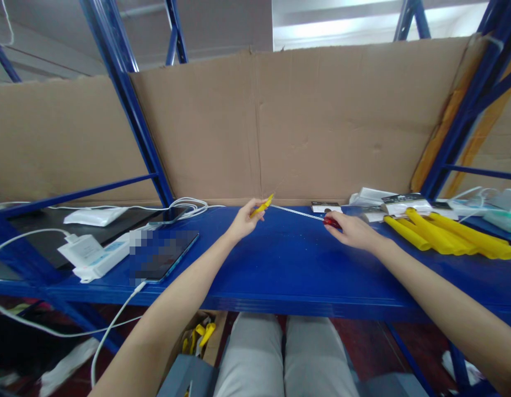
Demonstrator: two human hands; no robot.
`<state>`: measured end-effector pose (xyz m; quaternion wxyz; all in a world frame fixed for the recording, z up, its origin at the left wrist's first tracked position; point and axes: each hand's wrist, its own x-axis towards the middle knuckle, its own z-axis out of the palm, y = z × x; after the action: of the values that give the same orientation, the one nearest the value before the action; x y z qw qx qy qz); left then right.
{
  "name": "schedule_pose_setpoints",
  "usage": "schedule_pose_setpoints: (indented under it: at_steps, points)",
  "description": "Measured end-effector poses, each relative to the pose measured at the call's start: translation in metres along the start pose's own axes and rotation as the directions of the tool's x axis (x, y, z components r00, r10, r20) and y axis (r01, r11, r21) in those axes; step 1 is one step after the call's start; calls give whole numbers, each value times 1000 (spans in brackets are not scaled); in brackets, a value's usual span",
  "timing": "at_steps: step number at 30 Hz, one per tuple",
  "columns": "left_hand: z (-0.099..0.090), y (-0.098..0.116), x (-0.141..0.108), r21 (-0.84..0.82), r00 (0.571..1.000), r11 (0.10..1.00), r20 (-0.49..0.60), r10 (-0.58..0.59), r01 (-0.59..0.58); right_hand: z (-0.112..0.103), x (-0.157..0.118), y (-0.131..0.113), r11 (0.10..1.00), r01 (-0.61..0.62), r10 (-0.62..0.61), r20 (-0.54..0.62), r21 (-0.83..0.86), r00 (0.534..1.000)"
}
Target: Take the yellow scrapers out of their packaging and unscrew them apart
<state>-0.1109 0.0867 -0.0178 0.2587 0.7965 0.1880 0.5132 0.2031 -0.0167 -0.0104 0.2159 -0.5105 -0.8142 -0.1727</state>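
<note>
My left hand [245, 219] pinches a small yellow piece [262, 207] with a pointed end, held just above the blue shelf [280, 270]. Wrapped round the red handle of a long, thin screwdriver [302, 213], my right hand [354, 229] is closed. Its metal shaft runs left, and the tip comes close to the yellow piece; whether they touch I cannot tell. Tiny pale crumbs lie on the shelf between the hands. Several yellow tubes [449, 234] lie in a bunch to the right of my right hand.
To the left lie a phone [168, 256] with its cable, a white power strip [108, 256] and a coiled white cable [191, 208]. Small white boxes [406, 204] sit at the back right. Cardboard [321, 121] closes off the back. Below, a carton [217, 336] holds yellow pieces.
</note>
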Motion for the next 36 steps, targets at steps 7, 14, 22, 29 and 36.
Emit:
schedule_pose_setpoints:
  at_steps: [7, 14, 22, 29, 36]
  points:
    - [-2, 0, 0, -46, 999, 999, -39, -11, 10, 2, 1, -9, 990, 60, -66, 47, 126, 997]
    - [-4, 1, -3, -12, 998, 1000, -60, -15, 14, 4, 0, -15, 976, 32, -47, 63, 214, 997]
    - [0, 1, -6, 36, 995, 999, -97, -3, 7, 13, -1, -6, 982, 48, -37, -64, 184, 997]
    - [3, 5, -5, -2, 991, 1000, -129, -19, 19, 14, -2, 0, 998, 39, -30, -195, 42, 980]
    - [2, 9, -5, -19, 987, 999, -151, -53, 51, 12, -2, 3, 1000, 28, -26, -199, 9, 980]
